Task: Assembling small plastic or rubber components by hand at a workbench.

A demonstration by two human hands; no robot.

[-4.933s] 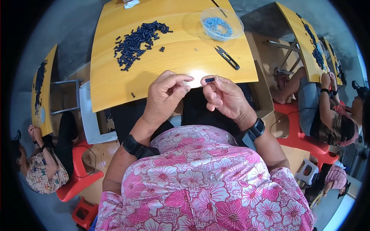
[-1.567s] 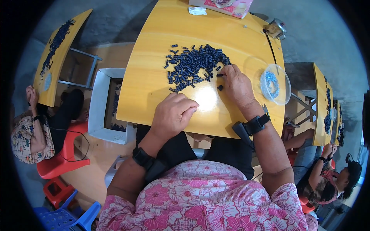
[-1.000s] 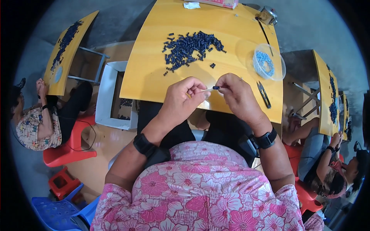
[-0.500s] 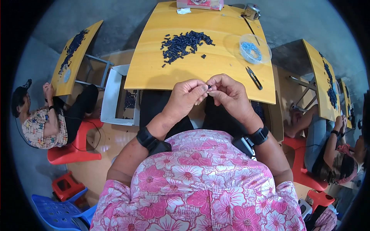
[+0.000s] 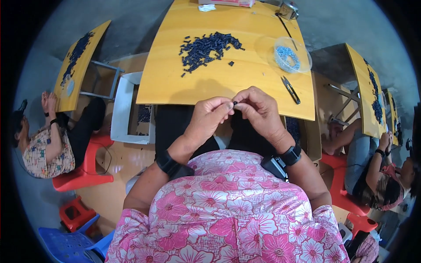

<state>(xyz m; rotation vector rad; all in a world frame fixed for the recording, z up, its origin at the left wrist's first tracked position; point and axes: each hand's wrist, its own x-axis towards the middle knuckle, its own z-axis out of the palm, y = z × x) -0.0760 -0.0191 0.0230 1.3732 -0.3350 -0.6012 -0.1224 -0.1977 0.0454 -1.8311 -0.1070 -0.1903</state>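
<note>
Just off the near edge of the yellow table (image 5: 175,90), my left hand (image 5: 208,117) and my right hand (image 5: 260,113) meet, fingers pinched together. A small black part (image 5: 235,103) shows between their fingertips, mostly covered, and both hands seem to grip it. Beyond them on the tabletop lies a loose heap of short, dark, tube-like pieces (image 5: 206,50). One small dark piece (image 5: 231,63) sits apart from the heap. To the right stands a clear round tub (image 5: 305,61) holding small light-blue pieces (image 5: 287,59). Nearer my right hand lie black thread snips (image 5: 290,90).
A metal pot (image 5: 288,9) and a thin dark stick (image 5: 286,27) are at the far right of the table. Left of my legs is a white box (image 5: 120,116) with dark pieces inside. People sit at yellow tables on both sides, one on a red stool (image 5: 90,164).
The black part has turned a little between my fingertips, and my hands have shifted slightly. The whole view has moved a little; the person at left has leaned.
</note>
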